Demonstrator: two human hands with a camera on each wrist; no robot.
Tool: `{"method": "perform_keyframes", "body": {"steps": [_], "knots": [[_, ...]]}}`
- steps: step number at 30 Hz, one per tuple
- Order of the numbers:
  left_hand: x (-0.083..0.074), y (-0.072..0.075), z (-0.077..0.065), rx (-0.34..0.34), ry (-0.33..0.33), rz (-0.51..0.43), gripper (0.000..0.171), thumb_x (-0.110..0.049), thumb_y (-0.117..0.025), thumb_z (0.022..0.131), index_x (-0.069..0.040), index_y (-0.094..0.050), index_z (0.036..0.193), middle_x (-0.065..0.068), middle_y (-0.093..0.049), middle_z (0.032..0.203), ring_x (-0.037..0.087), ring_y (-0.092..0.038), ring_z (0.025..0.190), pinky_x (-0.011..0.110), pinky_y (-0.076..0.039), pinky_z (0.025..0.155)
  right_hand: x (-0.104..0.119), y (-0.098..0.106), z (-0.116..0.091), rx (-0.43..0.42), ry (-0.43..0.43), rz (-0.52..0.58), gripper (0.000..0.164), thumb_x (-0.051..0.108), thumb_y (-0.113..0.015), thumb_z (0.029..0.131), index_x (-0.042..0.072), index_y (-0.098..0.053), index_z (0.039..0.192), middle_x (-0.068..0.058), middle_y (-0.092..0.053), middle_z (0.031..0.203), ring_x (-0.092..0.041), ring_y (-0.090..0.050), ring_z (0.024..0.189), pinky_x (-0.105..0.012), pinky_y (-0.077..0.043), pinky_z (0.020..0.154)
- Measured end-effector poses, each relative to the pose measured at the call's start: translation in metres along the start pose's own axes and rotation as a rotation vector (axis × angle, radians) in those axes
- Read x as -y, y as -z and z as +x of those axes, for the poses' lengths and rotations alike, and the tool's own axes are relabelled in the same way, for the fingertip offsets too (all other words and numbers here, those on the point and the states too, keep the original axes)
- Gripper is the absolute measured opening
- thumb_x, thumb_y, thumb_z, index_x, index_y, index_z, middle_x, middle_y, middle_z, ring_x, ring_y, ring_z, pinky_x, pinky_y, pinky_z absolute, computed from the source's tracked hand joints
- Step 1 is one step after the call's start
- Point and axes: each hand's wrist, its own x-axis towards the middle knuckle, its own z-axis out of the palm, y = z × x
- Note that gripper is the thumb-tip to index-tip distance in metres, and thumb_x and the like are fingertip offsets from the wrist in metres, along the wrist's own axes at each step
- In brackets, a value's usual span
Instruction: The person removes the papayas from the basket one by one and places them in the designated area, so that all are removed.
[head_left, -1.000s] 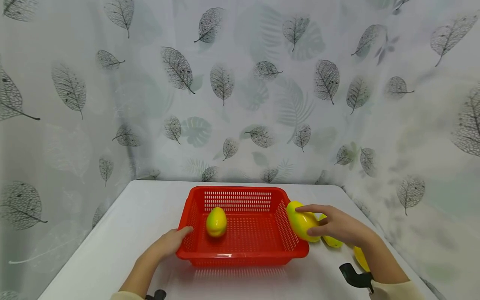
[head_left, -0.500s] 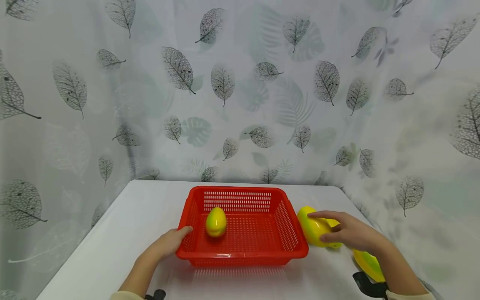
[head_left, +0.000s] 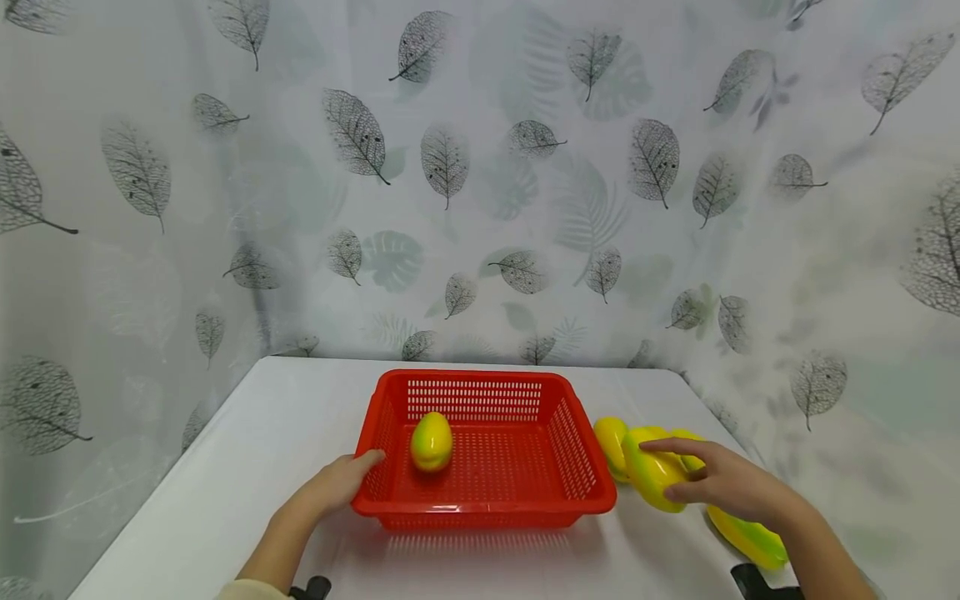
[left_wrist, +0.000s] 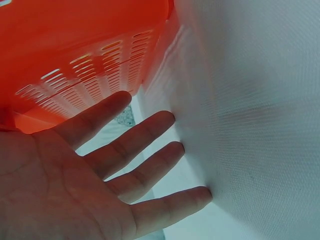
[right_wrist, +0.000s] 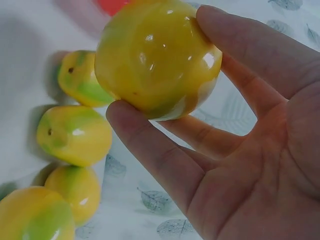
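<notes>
A red plastic basket [head_left: 487, 517] with slotted walls stands on the white table, with one shiny yellow-green mango [head_left: 432, 442] inside at the left. My left hand [head_left: 337, 487] holds the basket's left rim, thumb over the edge. In the left wrist view the other fingers [left_wrist: 135, 142] spread straight outside the wall, low by the table; the thumb is hidden. To the right of the basket my right hand [head_left: 738, 483] holds another mango [head_left: 651, 471] between thumb and fingers, as the right wrist view shows up close [right_wrist: 157, 60].
Several more mangoes lie right of the basket: one mango [head_left: 611, 446] by its right wall, one mango [head_left: 750, 537] nearer the front. Others are partly hidden by my right hand. Leaf-printed curtains [head_left: 480, 208] surround the table [head_left: 285, 425] at the back and sides.
My right hand has moved right and slightly nearer, with the mango in it, away from the basket's right wall. My left hand and the basket have stayed in place.
</notes>
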Motion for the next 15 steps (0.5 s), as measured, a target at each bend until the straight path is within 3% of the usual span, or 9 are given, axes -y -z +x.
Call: {"method": "perform_keyframes", "body": {"steps": [8,15], "knots": [[-0.002,0.001,-0.002,-0.002,0.006,0.008,0.05,-0.041,-0.039,0.108,0.001,-0.065,0.116,0.006,-0.072,0.083,0.017,-0.067,0.076,0.035,-0.057,0.079,-0.011,0.0,-0.007,0.008,-0.044,0.033,0.063,0.017,-0.075,0.092,0.008,-0.052,0.15,-0.041,-0.028,0.157,-0.037,-0.062,0.113,-0.046,-0.057,0.082],[-0.003,0.001,-0.001,-0.005,0.013,0.015,0.05,-0.041,-0.039,0.108,0.002,-0.064,0.116,0.005,-0.072,0.082,0.017,-0.067,0.075,0.035,-0.056,0.078,-0.018,-0.003,-0.009,-0.01,-0.087,-0.001,0.061,0.02,-0.077,0.091,0.011,-0.056,0.147,-0.038,-0.035,0.155,-0.043,-0.056,0.121,-0.051,-0.058,0.087]]}}
